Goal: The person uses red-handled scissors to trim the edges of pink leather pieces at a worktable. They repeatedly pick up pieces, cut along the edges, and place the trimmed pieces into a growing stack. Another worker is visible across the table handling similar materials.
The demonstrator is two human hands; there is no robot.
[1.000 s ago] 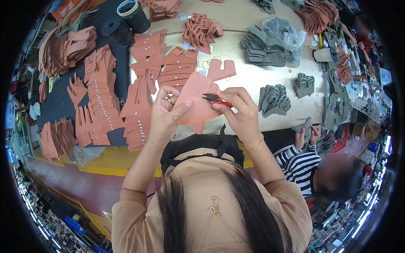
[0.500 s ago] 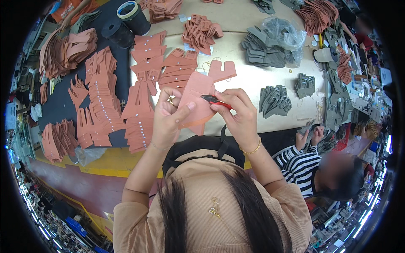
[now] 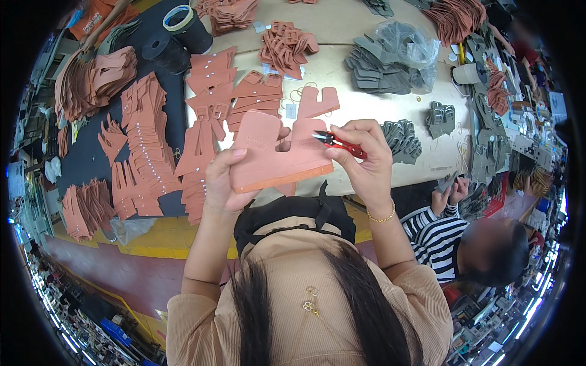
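Observation:
My left hand (image 3: 222, 180) is closed on the left end of a U-shaped terracotta leather piece (image 3: 261, 160), thumb on the face and fingers mostly behind. The piece has rows of stitching, a notch in its far edge and an orange near edge. Red-handled thread snips (image 3: 345, 145) are gripped in my right hand (image 3: 370, 160). Their dark, pointed blades lie over the piece's right arm; whether they touch it I cannot tell. Just beyond, a similar small leather piece (image 3: 318, 102) lies on the table.
Stacks of terracotta leather pieces (image 3: 148, 137) cover the table's left side, with black thread cones (image 3: 166, 53) behind. Grey pieces (image 3: 373, 68) and a clear plastic bag (image 3: 408, 52) lie at the far right. A co-worker in a striped top (image 3: 434, 244) sits close by on the right.
The leather piece has been turned, so both its arms and the notch now show. My right hand and the snips have shifted slightly right; my left hand has moved left and nearer.

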